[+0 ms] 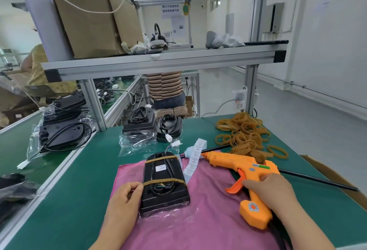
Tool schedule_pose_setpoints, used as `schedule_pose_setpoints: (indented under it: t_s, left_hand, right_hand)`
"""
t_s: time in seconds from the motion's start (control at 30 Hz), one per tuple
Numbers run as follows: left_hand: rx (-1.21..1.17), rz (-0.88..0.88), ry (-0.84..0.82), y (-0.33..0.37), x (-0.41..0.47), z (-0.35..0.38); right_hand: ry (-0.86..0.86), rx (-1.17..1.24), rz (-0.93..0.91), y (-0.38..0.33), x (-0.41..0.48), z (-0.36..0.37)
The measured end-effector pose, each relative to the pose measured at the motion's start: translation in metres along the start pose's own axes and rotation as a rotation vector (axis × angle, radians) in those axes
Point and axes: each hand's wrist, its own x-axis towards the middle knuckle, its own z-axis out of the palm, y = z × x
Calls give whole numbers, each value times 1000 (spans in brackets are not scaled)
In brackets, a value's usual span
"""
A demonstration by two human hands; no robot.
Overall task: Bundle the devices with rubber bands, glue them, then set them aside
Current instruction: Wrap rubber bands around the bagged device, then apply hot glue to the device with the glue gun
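Observation:
A black device (pixel 163 182) lies on a pink cloth (pixel 206 214) in front of me, its cable held down by two tan rubber bands, one near each end. My left hand (pixel 127 198) grips the device's left edge by the nearer band. My right hand (pixel 272 190) wraps the handle of an orange glue gun (pixel 238 163), which lies on the cloth to the device's right, nozzle pointing left. A heap of loose rubber bands (pixel 244 134) sits at the back right of the green table.
Two more black devices (pixel 153 126) in clear bags stand behind the cloth, and a bagged stack (pixel 61 128) rests on the left bench. A label strip (pixel 195 156) and a black rod (pixel 317 180) lie near the gun. An aluminium shelf (pixel 158 61) crosses overhead.

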Motion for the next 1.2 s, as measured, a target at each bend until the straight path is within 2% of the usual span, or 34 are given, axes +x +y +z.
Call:
schedule_pose_setpoints:
  t_s: [0.13, 0.2, 0.3, 0.37, 0.47, 0.63, 0.77, 0.87, 0.97, 1.2]
  left_hand:
    - [-13, -19, -1, -2, 0, 0]
    - [-15, -29, 2, -2, 1, 0]
    - [-17, -25, -9, -5, 2, -1]
    - [-29, -18, -21, -6, 3, -1]
    - [-34, -27, -26, -6, 4, -1]
    - [-47, -20, -30, -3, 2, -3]
    - [-51, -30, -40, -2, 1, -4]
    - [-66, -41, -45, -3, 2, -3]
    - [-71, -38, -45, -4, 1, -3]
    - [-70, -42, -52, -7, 3, -2]
  right_hand:
    - [-257, 662, 146, -1, -8, -17]
    - [-390, 912, 171, -6, -14, -22]
    - [-550, 1196, 98, -20, -24, -28]
    - [-565, 1249, -48, -31, -28, -36]
    - [-567, 1114, -310, -50, -36, -51]
    - [-553, 634, -625, -70, -46, -62]
    - [-675, 364, -671, -80, -56, -59]
    - [-633, 117, -717, -87, -59, -57]
    - [-620, 63, -727, -94, -60, -57]
    - [-712, 18, -697, -95, -60, -66]
